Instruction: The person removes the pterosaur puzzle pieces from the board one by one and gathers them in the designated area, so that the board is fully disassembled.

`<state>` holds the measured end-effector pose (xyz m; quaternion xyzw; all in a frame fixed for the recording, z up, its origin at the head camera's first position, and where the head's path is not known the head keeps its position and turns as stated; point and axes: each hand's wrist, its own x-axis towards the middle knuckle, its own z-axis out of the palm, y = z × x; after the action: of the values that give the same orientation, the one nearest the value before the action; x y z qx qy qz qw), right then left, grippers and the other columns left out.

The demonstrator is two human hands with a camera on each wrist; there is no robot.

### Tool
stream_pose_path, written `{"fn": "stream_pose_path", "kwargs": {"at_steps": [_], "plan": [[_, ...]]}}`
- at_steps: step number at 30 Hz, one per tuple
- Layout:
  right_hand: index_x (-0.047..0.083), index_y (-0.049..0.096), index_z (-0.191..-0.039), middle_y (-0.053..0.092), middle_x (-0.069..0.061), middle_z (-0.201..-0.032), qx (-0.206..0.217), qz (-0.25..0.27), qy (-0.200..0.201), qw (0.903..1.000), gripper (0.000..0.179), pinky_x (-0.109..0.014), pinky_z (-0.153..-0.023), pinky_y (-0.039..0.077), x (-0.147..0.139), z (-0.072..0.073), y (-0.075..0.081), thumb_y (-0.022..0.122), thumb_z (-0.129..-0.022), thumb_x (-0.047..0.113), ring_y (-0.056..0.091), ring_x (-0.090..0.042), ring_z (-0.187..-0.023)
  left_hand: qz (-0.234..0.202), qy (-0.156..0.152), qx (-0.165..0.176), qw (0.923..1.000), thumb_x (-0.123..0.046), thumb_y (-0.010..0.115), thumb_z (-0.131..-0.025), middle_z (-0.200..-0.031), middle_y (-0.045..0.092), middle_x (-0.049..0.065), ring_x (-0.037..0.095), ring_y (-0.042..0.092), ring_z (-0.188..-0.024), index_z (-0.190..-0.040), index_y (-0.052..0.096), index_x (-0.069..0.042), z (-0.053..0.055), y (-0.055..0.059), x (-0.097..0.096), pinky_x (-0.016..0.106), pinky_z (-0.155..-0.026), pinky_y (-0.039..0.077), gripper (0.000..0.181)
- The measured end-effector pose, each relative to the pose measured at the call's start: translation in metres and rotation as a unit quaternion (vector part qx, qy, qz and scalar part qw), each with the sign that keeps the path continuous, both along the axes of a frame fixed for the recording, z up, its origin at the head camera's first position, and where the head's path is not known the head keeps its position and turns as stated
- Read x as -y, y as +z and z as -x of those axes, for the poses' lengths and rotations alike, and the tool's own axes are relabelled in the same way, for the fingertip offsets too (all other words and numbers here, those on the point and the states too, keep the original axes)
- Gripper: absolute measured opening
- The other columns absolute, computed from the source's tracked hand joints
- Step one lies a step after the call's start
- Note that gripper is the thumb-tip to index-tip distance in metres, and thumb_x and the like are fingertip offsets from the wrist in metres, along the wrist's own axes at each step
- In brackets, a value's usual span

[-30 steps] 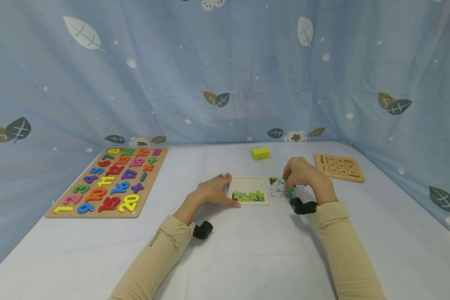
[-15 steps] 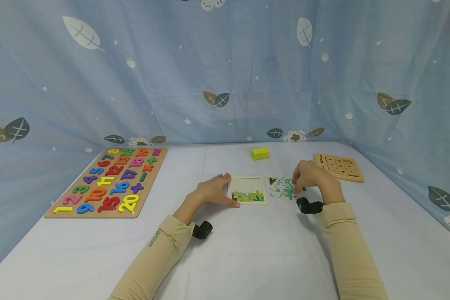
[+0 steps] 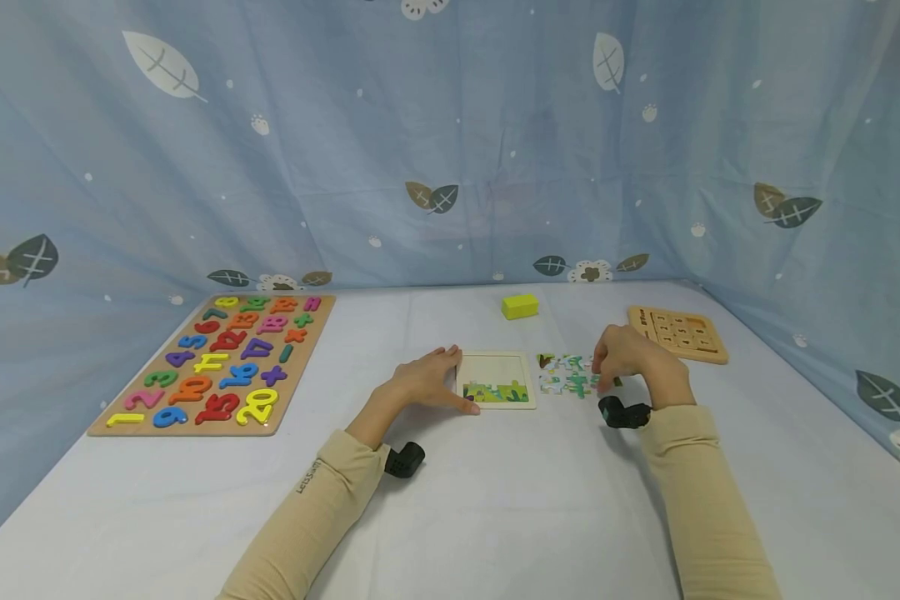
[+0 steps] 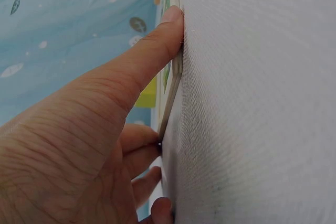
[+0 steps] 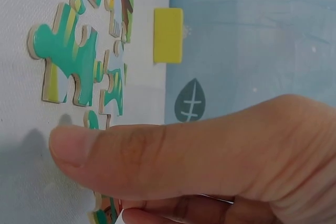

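Note:
A shallow puzzle tray (image 3: 487,356) lies mid-table, with green picture pieces (image 3: 497,393) along its near side. My left hand (image 3: 426,381) holds the tray by its left side, thumb at the near corner and fingers at the far corner. In the left wrist view the thumb (image 4: 157,40) lies against the tray's edge. Loose dinosaur-picture puzzle pieces (image 3: 573,383) lie right of the tray. Over their right end is my right hand (image 3: 633,357), fingers pointing down. In the right wrist view its straight thumb (image 5: 121,153) hides pieces behind it, and nothing is visibly pinched.
A board of coloured numbers (image 3: 292,400) lies on the left. The yellow block (image 3: 521,307) stands behind the tray. At the back right is a wooden number-tile board (image 3: 678,336). A blue leaf-patterned curtain (image 3: 450,125) hangs behind the white table (image 3: 495,508).
My right hand has shifted right along the loose puzzle pieces, uncovering more of them. The left hand and the tray stay in place.

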<state>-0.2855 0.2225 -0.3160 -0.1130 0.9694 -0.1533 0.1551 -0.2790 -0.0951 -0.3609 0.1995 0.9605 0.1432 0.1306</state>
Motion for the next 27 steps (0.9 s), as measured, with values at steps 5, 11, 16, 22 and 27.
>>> {"fn": "stream_pose_path", "kwargs": {"at_steps": [5,11,16,22,27], "plan": [[0.005,0.075,-0.087,0.069,-0.003,-0.077,-0.001,-0.015,0.006,0.9999,0.022,-0.041,-0.077,0.05,0.0013,0.001,-0.0004,0.082,-0.068,0.014,0.059,-0.019,-0.075,-0.001,-0.001,0.001,1.0,-0.061,0.072,-0.074,-0.162,0.018,0.001,0.022,0.016,-0.15,-0.154,0.022,-0.014,0.0005,-0.0004,0.0,0.062,-0.11,0.026,0.106],[0.005,0.075,-0.088,0.068,-0.006,-0.083,0.004,-0.019,0.005,0.9998,0.024,-0.039,-0.076,0.049,0.0018,0.0017,-0.0009,0.083,-0.068,0.014,0.056,-0.019,-0.076,-0.001,0.001,0.002,1.0,-0.062,0.072,-0.074,-0.162,0.018,0.0,0.021,0.016,-0.15,-0.154,0.022,-0.015,0.0005,0.0,-0.0001,0.064,-0.109,0.026,0.106],[0.004,0.075,-0.088,0.069,-0.008,-0.087,0.002,-0.018,0.004,0.9998,0.024,-0.041,-0.077,0.05,0.0016,0.0018,-0.0012,0.083,-0.067,0.013,0.058,-0.023,-0.082,-0.002,0.0,0.003,1.0,-0.062,0.072,-0.074,-0.162,0.018,0.0,0.021,0.016,-0.15,-0.154,0.022,-0.015,0.0,0.0006,-0.0001,0.062,-0.11,0.026,0.106],[0.004,0.075,-0.086,0.071,-0.008,-0.087,-0.008,-0.023,-0.006,0.9997,0.024,-0.048,-0.082,0.051,0.0021,0.0022,-0.0003,0.082,-0.066,0.015,0.062,-0.026,-0.089,-0.004,-0.001,0.004,1.0,-0.061,0.072,-0.074,-0.162,0.018,0.001,0.022,0.016,-0.15,-0.154,0.022,-0.014,0.0006,0.0007,-0.0005,0.061,-0.11,0.027,0.106],[0.001,0.074,-0.092,0.071,-0.011,-0.09,-0.018,-0.01,-0.011,0.9997,0.028,-0.047,-0.08,0.052,0.003,0.0024,0.0022,0.081,-0.07,0.015,0.064,-0.025,-0.085,-0.004,-0.001,0.002,1.0,-0.061,0.072,-0.074,-0.162,0.019,0.001,0.022,0.017,-0.15,-0.154,0.022,-0.014,0.0008,-0.0002,-0.0005,0.061,-0.11,0.027,0.106]]}}
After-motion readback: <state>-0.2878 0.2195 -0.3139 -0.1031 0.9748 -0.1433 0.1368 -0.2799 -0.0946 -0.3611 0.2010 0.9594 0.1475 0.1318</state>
